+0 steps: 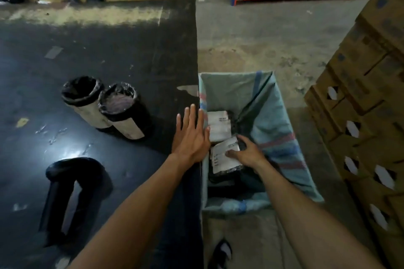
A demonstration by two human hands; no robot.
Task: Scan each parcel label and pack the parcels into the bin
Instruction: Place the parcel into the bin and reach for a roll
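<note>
My green cloth-lined bin [273, 116] stands open beside my table. Two black-wrapped parcels with white labels [218, 125] [223, 156] lie flat inside, labels up, side by side.

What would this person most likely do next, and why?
Probably let go and draw the right hand out of the bin. Its fingers rest on a labelled parcel already lying inside, and two wrapped parcels wait on the table near the scanner.

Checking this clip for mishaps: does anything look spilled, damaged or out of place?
Nothing stands out. Two cylindrical parcels stand upright, touching, on the table; the scanner lies nearby. The right hand presses a labelled parcel inside the bin; the left hand rests open at the table's edge.
</note>
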